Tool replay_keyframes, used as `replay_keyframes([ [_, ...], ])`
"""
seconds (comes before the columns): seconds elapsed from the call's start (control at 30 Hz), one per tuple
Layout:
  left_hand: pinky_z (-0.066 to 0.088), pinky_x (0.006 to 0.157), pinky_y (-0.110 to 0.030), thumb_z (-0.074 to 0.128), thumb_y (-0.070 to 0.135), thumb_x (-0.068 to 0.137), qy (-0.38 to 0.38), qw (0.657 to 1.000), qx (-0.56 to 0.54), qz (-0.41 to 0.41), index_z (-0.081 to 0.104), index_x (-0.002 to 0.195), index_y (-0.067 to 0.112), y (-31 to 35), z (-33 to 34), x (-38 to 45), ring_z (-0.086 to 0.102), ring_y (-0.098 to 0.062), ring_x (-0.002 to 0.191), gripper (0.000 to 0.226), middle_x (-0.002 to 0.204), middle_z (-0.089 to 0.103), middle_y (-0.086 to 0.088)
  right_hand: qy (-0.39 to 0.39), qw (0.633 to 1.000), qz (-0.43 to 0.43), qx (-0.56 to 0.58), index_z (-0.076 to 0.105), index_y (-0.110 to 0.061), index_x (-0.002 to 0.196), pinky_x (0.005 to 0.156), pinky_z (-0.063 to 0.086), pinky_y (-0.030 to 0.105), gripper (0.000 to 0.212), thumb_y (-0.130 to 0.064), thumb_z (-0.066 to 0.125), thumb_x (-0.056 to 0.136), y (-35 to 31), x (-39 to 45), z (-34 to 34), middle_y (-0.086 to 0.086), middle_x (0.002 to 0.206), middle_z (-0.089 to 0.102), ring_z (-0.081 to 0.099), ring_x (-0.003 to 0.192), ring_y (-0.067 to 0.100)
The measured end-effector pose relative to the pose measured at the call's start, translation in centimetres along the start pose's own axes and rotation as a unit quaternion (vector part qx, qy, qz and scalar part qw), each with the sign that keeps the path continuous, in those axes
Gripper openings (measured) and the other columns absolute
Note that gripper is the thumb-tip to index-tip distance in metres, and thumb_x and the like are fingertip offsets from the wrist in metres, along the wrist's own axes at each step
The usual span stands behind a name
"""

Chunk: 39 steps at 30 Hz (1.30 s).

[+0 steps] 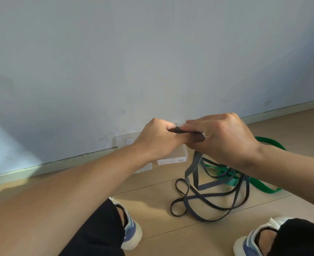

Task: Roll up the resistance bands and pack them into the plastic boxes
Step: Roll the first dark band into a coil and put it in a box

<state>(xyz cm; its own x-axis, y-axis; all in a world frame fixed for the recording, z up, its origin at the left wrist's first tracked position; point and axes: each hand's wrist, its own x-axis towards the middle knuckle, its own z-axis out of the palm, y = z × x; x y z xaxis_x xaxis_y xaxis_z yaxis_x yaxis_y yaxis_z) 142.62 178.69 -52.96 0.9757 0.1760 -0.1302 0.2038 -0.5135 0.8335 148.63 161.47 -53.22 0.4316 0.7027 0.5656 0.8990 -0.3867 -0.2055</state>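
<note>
1. While both hands meet at the centre of the head view, the left hand (160, 137) and the right hand (220, 137) are each closed on the top end of the grey band (189, 174), pinching a small dark start of a roll between the fingertips.
2. Below, toward the lower right, the grey band's slack hangs to the floor (161, 218) and loops through the thin black band (217, 206), with the green band (263, 189) lying under both.
3. Winding upward would likely drag those neighbours along, or snag and loosen the roll.
4. Behind the wrists, against the wall, sit the clear plastic boxes (172, 159); a loose coil could spring open before reaching them.
</note>
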Motion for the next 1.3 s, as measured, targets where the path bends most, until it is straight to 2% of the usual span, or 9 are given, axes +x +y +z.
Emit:
replay_keyframes([
  [0.2, 0.031, 0.054, -0.028, 0.081, 0.055, 0.067, 0.025, 1.0, -0.001, 0.011, 0.065, 0.053, 0.017, -0.3, 0.7, 0.1, 0.037, -0.012, 0.049, 0.043, 0.047, 0.042, 0.002, 0.011, 1.0, -0.011, -0.021, 0.081, -0.021, 0.101, 0.052, 0.057, 0.035, 0.02, -0.018, 0.075, 0.082, -0.1, -0.4, 0.3, 0.002, 0.075, 0.076, 0.074, 0.068, 0.023],
  [0.3, 0.051, 0.068, -0.031, 0.08, 0.054, 0.073, -0.013, 1.0, -0.019, -0.011, 0.082, 0.075, 0.02, 0.1, 0.4, 0.0, 0.063, -0.013, 0.07, 0.034, 0.075, 0.072, -0.011, 0.017, 0.998, 0.048, 0.043, 0.08, -0.029, 0.106, 0.058, 0.058, 0.031, 0.027, -0.039, 0.068, 0.083, -1.1, -0.5, 0.0, -0.008, 0.08, 0.077, 0.071, 0.069, 0.009],
  [0.5, 0.057, 0.098, -0.047, 0.068, 0.056, 0.07, -0.082, 0.992, -0.094, 0.004, 0.08, 0.082, 0.002, -0.9, -0.6, 1.1, 0.074, -0.029, 0.091, 0.057, 0.084, 0.078, -0.017, -0.032, 0.963, 0.141, 0.226, 0.07, -0.048, 0.095, 0.079, 0.045, 0.0, 0.033, -0.038, 0.086, 0.068, -1.3, 0.2, -1.1, -0.039, 0.083, 0.066, 0.065, 0.091, -0.019],
  [0.6, 0.058, 0.092, -0.043, 0.068, 0.056, 0.071, -0.121, 0.978, -0.169, 0.023, 0.077, 0.094, -0.005, -1.1, -0.7, 1.0, 0.071, -0.025, 0.085, 0.065, 0.091, 0.074, -0.026, -0.039, 0.96, 0.131, 0.244, 0.071, -0.044, 0.1, 0.082, 0.046, 0.002, 0.035, -0.038, 0.084, 0.069, -1.5, 0.3, -1.4, -0.033, 0.089, 0.071, 0.067, 0.094, -0.015],
  [0.83, 0.055, 0.093, -0.048, 0.067, 0.056, 0.074, -0.141, 0.969, -0.201, 0.012, 0.074, 0.093, 0.005, -1.0, -0.8, 0.9, 0.068, -0.02, 0.077, 0.055, 0.077, 0.068, -0.006, -0.042, 0.939, 0.183, 0.288, 0.081, -0.023, 0.098, 0.074, 0.051, 0.005, 0.029, -0.028, 0.088, 0.071, -0.8, 0.4, -1.3, -0.019, 0.084, 0.078, 0.072, 0.082, -0.007],
  [0.97, 0.06, 0.09, -0.039, 0.064, 0.07, 0.073, -0.117, 0.981, -0.152, -0.042, 0.078, 0.103, 0.015, -0.4, -0.2, 0.4, 0.075, -0.017, 0.09, 0.064, 0.098, 0.075, -0.001, -0.028, 0.96, 0.185, 0.211, 0.082, -0.023, 0.094, 0.072, 0.055, 0.013, 0.018, -0.027, 0.086, 0.077, -0.3, 0.2, -1.5, -0.015, 0.08, 0.078, 0.072, 0.077, -0.005],
  [1.07, 0.062, 0.088, -0.041, 0.068, 0.078, 0.066, -0.066, 0.996, -0.055, -0.016, 0.077, 0.096, 0.031, 0.0, 0.4, -0.1, 0.075, -0.011, 0.088, 0.057, 0.099, 0.076, 0.005, -0.019, 0.979, 0.142, 0.144, 0.082, -0.026, 0.098, 0.063, 0.058, 0.026, 0.017, -0.025, 0.084, 0.081, -0.2, 0.1, -1.5, -0.012, 0.08, 0.078, 0.072, 0.071, 0.001],
  [1.17, 0.06, 0.082, -0.037, 0.074, 0.069, 0.07, -0.005, 1.0, -0.016, -0.001, 0.079, 0.082, 0.019, 0.0, 0.8, -0.1, 0.074, -0.014, 0.079, 0.051, 0.084, 0.078, -0.005, 0.006, 0.997, 0.058, 0.059, 0.082, -0.024, 0.096, 0.053, 0.055, 0.033, 0.019, -0.018, 0.084, 0.079, -0.7, -0.1, -0.8, -0.004, 0.074, 0.076, 0.07, 0.063, 0.012],
  [1.3, 0.052, 0.069, -0.031, 0.073, 0.054, 0.078, -0.023, 0.999, -0.004, 0.031, 0.075, 0.068, 0.01, -0.1, 0.5, 0.0, 0.072, -0.021, 0.072, 0.046, 0.068, 0.072, -0.01, 0.022, 0.991, 0.081, 0.108, 0.081, -0.025, 0.094, 0.065, 0.056, 0.034, 0.02, -0.019, 0.083, 0.076, -1.4, -0.8, -0.7, -0.003, 0.083, 0.078, 0.071, 0.078, 0.011],
])
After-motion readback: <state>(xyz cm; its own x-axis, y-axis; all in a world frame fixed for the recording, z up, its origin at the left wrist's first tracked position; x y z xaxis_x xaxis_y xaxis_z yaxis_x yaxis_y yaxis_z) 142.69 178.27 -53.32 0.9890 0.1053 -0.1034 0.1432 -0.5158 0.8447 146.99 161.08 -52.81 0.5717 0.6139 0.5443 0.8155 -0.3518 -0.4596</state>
